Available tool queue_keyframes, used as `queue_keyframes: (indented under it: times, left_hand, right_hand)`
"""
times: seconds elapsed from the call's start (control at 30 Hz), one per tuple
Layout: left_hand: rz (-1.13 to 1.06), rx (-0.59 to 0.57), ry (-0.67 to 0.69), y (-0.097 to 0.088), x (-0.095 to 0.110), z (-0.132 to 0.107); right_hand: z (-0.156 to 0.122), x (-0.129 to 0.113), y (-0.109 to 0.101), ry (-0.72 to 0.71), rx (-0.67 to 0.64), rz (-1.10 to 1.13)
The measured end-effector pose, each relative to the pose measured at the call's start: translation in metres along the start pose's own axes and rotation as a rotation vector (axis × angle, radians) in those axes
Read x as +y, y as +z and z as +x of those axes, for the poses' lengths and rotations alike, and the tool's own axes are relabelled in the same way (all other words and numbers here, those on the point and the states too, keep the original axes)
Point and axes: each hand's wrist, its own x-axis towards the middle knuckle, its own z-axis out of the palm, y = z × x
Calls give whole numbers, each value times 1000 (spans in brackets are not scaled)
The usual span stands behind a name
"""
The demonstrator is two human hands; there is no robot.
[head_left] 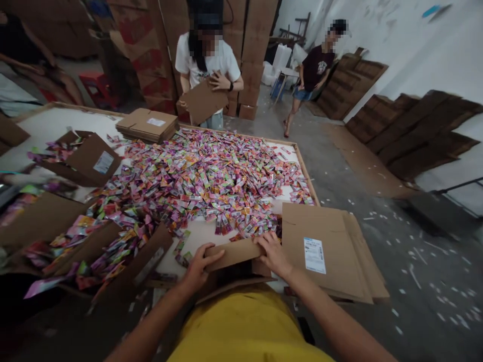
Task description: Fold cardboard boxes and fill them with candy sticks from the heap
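At the near edge of the table (302,163), both hands grip a small cardboard box (233,254) held against the person's yellow shirt. The left hand (198,269) clasps its left end, thumb on top and fingers curled under; the right hand (272,254) lies on its right end, fingers pressed together over the flap. Just right of it, a stack of flattened cartons (332,251) overhangs the near right corner. Colourful sachets (211,176) cover the middle of the tabletop. At the far edge, another person presses flat cardboard (204,103) against their body.
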Motion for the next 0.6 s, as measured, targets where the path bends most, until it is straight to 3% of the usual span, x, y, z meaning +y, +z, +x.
queue_keyframes:
  times: [0.07, 0.17, 0.27, 0.43, 0.6]
  left_hand:
    - [98, -115, -24, -11, 6, 0]
    - [149, -376, -124, -42, 19, 1]
    - [177, -546, -225, -63, 35, 4]
    - [328, -469, -275, -56, 49, 10]
    - [304, -463, -266, -59, 52, 17]
  right_hand:
    - [0, 0, -7, -65, -88, -19]
    - [-8, -3, -16, -115, -246, 59]
    - [-15, -7, -15, -78, -272, 78]
    - [-11, -23, -10, -69, -173, 19]
    - [-4, -44, -20, -159, -401, 271]
